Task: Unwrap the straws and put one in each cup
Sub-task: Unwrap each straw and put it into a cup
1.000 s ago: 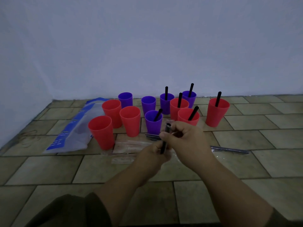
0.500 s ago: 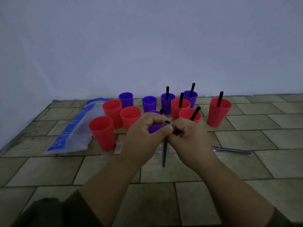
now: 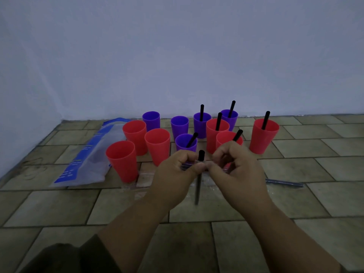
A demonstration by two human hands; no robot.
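Observation:
Both hands meet in front of the cups around one upright black straw. My left hand and my right hand each pinch the clear wrapper at its top, and the straw's bare tip sticks up between them. Its lower part hangs down, still sheathed. Several red and purple cups stand on the tiled floor. Six of them hold black straws, such as the far right red cup. The front left red cup and several others near it hold none.
A clear and blue plastic bag lies left of the cups. One wrapped straw lies on the tiles to the right. Loose clear wrappers lie under my hands. The wall stands close behind the cups.
My left hand rose from the straw's lower part to its top, beside my right hand. Since then the hands have pulled slightly apart and the straw's black tip has come out of the wrapper.

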